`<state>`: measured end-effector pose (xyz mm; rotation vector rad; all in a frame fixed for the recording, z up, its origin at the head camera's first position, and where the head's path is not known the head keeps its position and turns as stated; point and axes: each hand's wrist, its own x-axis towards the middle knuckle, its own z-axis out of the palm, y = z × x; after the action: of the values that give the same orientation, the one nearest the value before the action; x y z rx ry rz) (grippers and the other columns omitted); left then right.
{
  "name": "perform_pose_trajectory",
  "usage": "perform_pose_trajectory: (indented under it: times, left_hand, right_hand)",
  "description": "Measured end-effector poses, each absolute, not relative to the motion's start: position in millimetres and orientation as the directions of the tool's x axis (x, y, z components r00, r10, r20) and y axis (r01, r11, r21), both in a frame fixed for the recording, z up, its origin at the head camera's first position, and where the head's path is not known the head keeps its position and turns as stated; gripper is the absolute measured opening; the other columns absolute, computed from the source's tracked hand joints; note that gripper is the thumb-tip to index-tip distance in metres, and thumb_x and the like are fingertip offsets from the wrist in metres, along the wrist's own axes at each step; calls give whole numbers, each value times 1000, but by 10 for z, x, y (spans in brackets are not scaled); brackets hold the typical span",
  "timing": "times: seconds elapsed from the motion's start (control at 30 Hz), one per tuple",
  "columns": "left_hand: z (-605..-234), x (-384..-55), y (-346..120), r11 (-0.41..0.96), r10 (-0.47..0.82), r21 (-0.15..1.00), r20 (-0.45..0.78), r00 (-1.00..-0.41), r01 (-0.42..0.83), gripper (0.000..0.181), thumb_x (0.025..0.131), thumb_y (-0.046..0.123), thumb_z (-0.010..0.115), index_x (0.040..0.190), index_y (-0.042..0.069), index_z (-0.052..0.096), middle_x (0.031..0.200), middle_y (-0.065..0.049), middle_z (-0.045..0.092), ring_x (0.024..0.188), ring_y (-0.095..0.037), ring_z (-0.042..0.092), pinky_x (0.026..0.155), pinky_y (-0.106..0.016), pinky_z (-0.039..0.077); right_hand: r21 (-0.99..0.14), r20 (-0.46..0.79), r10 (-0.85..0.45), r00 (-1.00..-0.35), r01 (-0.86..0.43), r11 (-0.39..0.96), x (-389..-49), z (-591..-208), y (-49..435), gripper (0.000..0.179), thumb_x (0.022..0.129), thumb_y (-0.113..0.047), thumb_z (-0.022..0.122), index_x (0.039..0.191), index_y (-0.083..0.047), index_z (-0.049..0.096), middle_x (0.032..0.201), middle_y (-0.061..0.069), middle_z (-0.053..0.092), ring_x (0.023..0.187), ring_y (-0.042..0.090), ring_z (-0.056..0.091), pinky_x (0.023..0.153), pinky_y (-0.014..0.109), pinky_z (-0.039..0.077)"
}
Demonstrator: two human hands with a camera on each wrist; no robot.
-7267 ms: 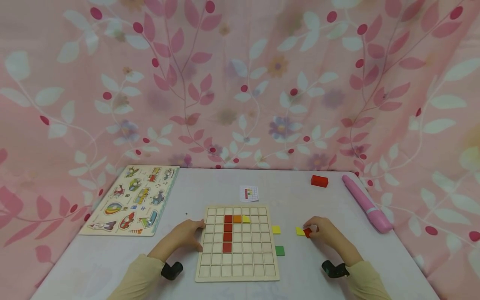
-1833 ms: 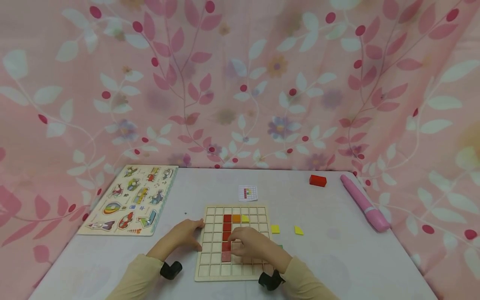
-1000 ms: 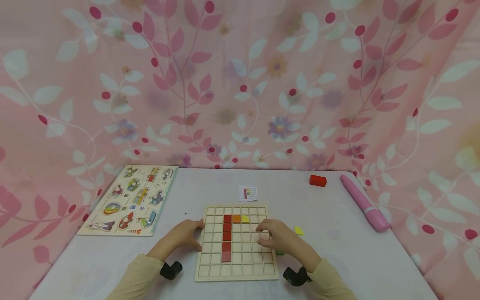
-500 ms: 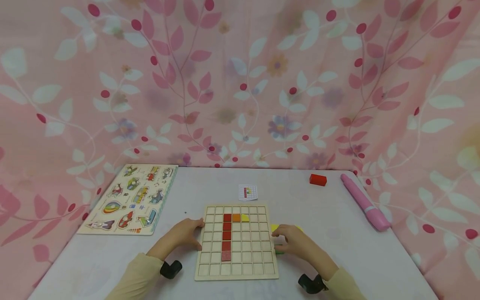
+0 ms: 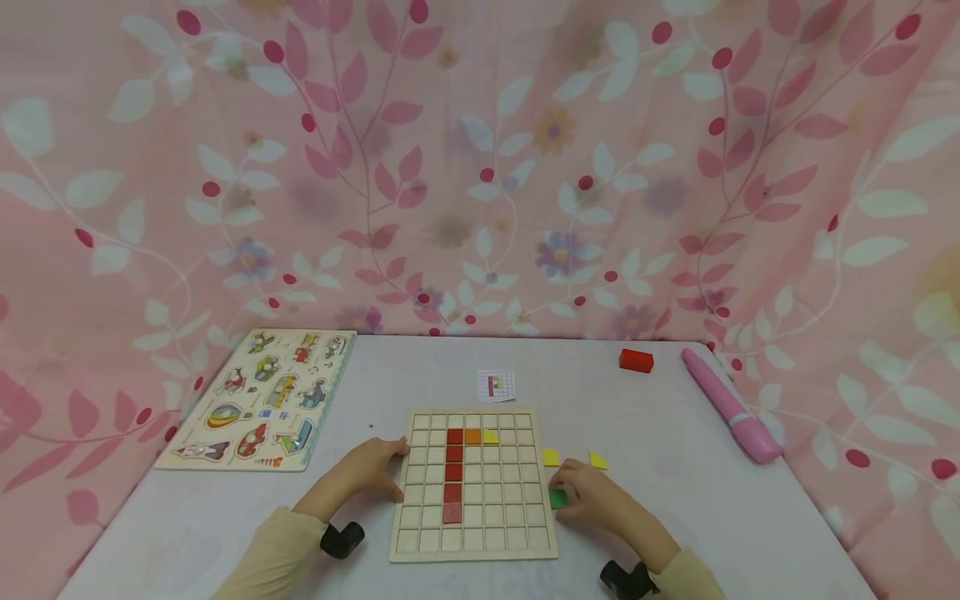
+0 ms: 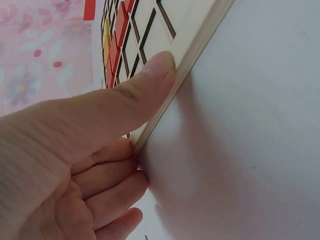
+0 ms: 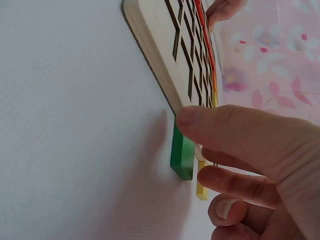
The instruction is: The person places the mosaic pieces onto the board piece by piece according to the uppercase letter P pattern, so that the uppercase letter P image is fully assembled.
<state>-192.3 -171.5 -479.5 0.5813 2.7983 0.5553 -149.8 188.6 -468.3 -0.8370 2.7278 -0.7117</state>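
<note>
A wooden grid board (image 5: pixel 507 542) lies mid-table. On it, a column of red tiles (image 5: pixel 453 454), the lowest one paler, meets an orange tile (image 5: pixel 472 437) and a yellow tile with a cut corner (image 5: pixel 490 437) at the top. My left hand (image 5: pixel 369 468) touches the board's left edge; in the left wrist view its thumb (image 6: pixel 150 82) rests on the rim and the other fingers curl loosely beside it. By the right edge, my right hand (image 5: pixel 596 497) has thumb and fingers around a green tile (image 5: pixel 558 498), which lies against the board in the right wrist view (image 7: pixel 183 155).
Two yellow pieces, a square tile (image 5: pixel 551 457) and a cut-corner tile (image 5: pixel 597 460), lie right of the board. Behind it is a small pattern card (image 5: pixel 496 386). A red block (image 5: pixel 636 361) and a pink cylinder (image 5: pixel 729 406) stand back right; a picture puzzle (image 5: pixel 258 400) is left.
My right hand brought a red tile from the right to the column's bottom, let go, then moved right off the board to the green tile. The left hand has stayed at the edge.
</note>
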Motion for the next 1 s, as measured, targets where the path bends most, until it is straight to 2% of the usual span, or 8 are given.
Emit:
perform_pose_trajectory:
  times: [0.27, 0.5, 0.7, 1.0]
  left_hand:
    - [-4769, -1906, -1709, 851, 418, 406, -142, -898, 332, 77, 51, 24, 86, 117, -1, 56, 116, -13, 57, 108, -34, 49, 90, -45, 37]
    - [-4769, -1894, -1711, 847, 421, 417, -150, -895, 329, 77, 51, 22, 86, 118, -3, 55, 115, -14, 57, 108, -34, 48, 90, -45, 37]
    - [-4750, -1905, -1700, 843, 428, 418, -138, -893, 339, 76, 52, 23, 86, 117, -2, 56, 115, -13, 57, 109, -33, 49, 91, -44, 37]
    - [-4735, -1907, -1703, 850, 417, 413, -148, -897, 327, 78, 51, 23, 86, 118, -3, 55, 115, -13, 57, 108, -34, 49, 91, -45, 37]
  right_hand:
    - [-504, -42, -585, -810, -488, 713, -1491, -4787, 1925, 27, 69, -10, 75, 93, -5, 63, 92, -3, 54, 85, 14, 53, 75, 32, 47]
    - [-498, -45, -568, -822, -474, 726, -1526, -4845, 1929, 20, 71, -11, 74, 88, -6, 64, 85, -6, 55, 75, 7, 50, 66, 26, 46]
    - [-522, -52, -552, -833, -448, 726, -1542, -4810, 1928, 18, 70, -9, 73, 86, -5, 65, 82, -6, 56, 70, 9, 49, 60, 25, 45]
    - [-477, -2, -560, -829, -491, 729, -1561, -4784, 1921, 22, 71, -12, 72, 91, -8, 65, 83, -7, 51, 68, 9, 45, 58, 21, 42]
